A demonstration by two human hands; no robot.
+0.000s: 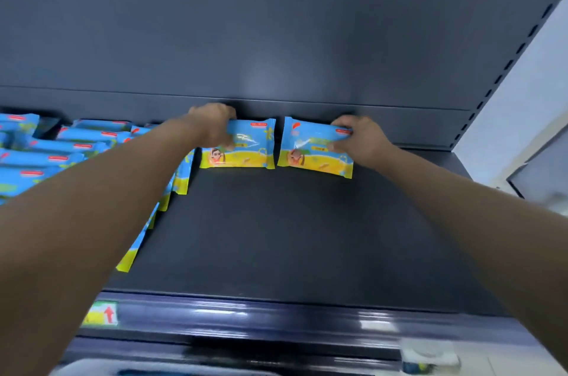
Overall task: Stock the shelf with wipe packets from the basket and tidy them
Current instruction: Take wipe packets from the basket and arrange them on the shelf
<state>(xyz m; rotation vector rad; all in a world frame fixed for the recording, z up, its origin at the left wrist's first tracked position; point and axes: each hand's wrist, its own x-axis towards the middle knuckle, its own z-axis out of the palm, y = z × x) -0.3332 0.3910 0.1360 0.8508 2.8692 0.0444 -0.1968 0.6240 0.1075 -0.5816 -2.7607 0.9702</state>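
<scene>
While the left grip (215, 126) holds the left packet (246, 151) and the right grip (356, 135) holds the right packet (313, 151), both stand side by side, just apart, far back on the shelf (292, 237).

A red-arrow tag (101, 313) (blurred) at lower left; white wall (519, 105) at right

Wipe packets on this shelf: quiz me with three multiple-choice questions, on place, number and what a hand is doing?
1. Where on the shelf are the left packet and right packet? A back B front lip C off the side
2. Packets held by left hand and right hand together? A one B two C four
3. The left hand is: A flat, empty B gripping a packet C pointing

1A, both stand far back. 2B, one each. 3B, fingers curl over its top.
</scene>
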